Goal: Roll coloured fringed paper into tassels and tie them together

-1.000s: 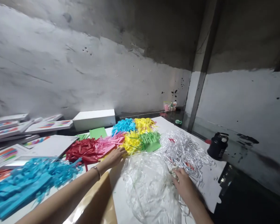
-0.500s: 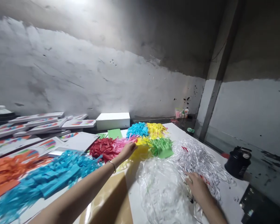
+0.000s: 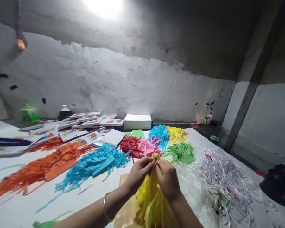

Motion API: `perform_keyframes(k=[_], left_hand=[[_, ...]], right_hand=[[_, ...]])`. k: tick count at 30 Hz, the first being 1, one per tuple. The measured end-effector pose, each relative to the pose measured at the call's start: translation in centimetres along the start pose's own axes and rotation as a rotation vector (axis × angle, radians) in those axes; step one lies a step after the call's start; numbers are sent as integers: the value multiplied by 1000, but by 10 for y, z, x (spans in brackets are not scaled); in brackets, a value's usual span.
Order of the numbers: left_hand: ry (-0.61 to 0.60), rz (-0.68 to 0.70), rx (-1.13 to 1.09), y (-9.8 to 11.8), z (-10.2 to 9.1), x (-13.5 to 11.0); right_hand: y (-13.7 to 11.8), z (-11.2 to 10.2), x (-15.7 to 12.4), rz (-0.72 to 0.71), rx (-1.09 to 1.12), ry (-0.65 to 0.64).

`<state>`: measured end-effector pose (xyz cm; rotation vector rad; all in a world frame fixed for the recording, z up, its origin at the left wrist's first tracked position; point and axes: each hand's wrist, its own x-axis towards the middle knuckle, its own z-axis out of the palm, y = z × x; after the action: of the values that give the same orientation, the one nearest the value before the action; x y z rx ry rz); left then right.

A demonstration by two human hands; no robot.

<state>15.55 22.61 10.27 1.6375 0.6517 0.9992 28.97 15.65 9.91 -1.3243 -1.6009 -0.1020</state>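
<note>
A yellow paper tassel (image 3: 150,198) hangs between my hands, its top bunched and its fringe trailing down over a brown sheet (image 3: 124,205). My left hand (image 3: 140,172), with a bangle on the wrist, pinches the bunched top from the left. From the right, my right hand (image 3: 167,177) grips the same top, fingers curled. Just beyond lie a pink fringe bundle (image 3: 149,147) and a dark red one (image 3: 131,146). A green fringe bundle (image 3: 181,152) is to the right of my fingers. Clear plastic film (image 3: 194,186) lies beside my right forearm.
Silvery strands (image 3: 223,171) spread over the right of the white table. Blue (image 3: 97,163) and orange (image 3: 47,161) fringes lie left. Flat printed boxes (image 3: 85,123) pile up behind, beside a white box (image 3: 137,122). A black container (image 3: 279,183) stands far right.
The yellow tassel has been picked up from among the bundles and brought nearer. My right hand has left the silvery strands and joined my left on it. The view has turned left.
</note>
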Motion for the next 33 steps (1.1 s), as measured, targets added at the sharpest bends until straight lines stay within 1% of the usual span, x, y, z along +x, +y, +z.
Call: perform_keyframes(k=[2,5,8,11,13,15,17,20,22,25,28,33], left_hand=[[3,-28,5,-1,-9,-22],[-14,-67,35,-9,-24,-45],[-26,-89,75,-18,-34,-61],[-42,-110,109,-24,-41,-72],[-51,-118,134,-27,-46,-77],[-52,-120,157,-29,-50,-79],[-54,-127,165,-31,-51,-81],[-71,-152,151,-30,-48,-83],[-90,-165,137,-29,-44,-85],[-116,-168,139,-28,-38,-86],[-123,-152,181,-30,-36,-86],[-105,-72,323,-30,-39,-82]], right_hand=[[-9,12,-12,50,44,-22],[-19,22,-33,149,94,-49],[-24,29,-47,230,127,-70],[-23,32,-53,239,168,-133],[-21,32,-56,220,166,-160],[-19,32,-61,188,120,-141],[-20,32,-69,125,61,-116],[-26,35,-82,18,11,-115],[-29,38,-89,3,-8,-106],[-29,41,-95,42,-9,-85],[-26,40,-95,100,45,-98],[-18,33,-88,269,171,-141]])
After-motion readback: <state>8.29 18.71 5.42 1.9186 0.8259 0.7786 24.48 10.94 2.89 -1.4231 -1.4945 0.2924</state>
